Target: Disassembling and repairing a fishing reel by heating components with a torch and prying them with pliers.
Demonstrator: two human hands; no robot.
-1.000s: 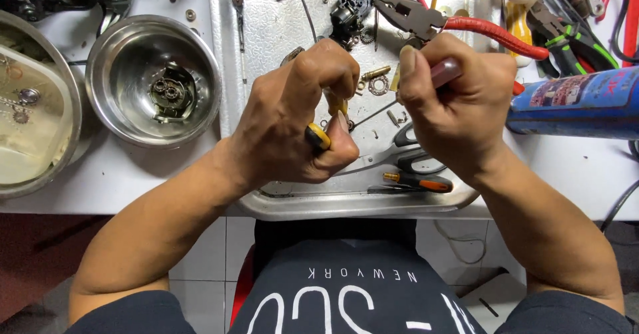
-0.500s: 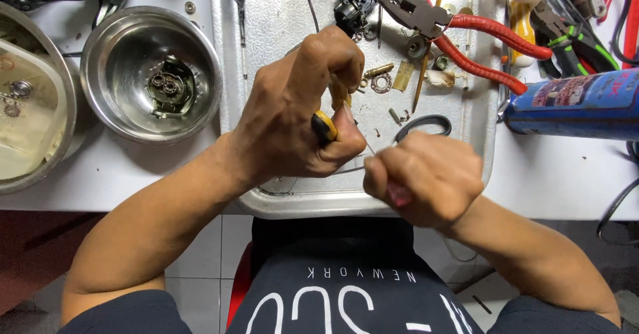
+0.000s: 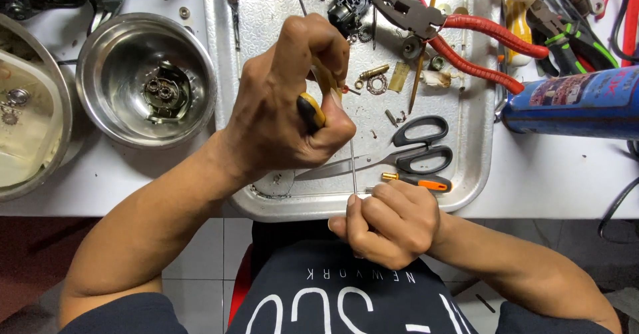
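Closest to the body, the right hand [image 3: 389, 224] sits curled at the tray's near edge, fingers [image 3: 353, 217] pinched tight on the low end of a thin metal rod [image 3: 353, 164]. That rod runs almost straight away from the body, its long axis pointing up the tray towards the left hand [image 3: 286, 111], which is the higher and farther of the two. The left fingers [image 3: 319, 44] are wrapped shut around a yellow-and-black tool handle [image 3: 313, 107] right where the rod's far end arrives; whether tool and rod actually meet is hidden under the knuckles. So the rod spans hand to hand, right hand nearer, left hand beyond.

Underneath lies a silver metal tray [image 3: 266, 204] on a white table [image 3: 552, 181]. Just beside the right hand rest a small orange-handled screwdriver [image 3: 416, 181] and black-handled scissors [image 3: 399, 154], both lying roughly across the rod's line, so room on that side is tight. Farther up the tray: loose brass bits and washers [image 3: 376, 77], red-handled pliers [image 3: 452, 37], a black plastic part [image 3: 349, 4]. Off to the left a steel bowl [image 3: 146, 77] holds small bearings; to the right a blue spray can [image 3: 572, 104] lies on its side
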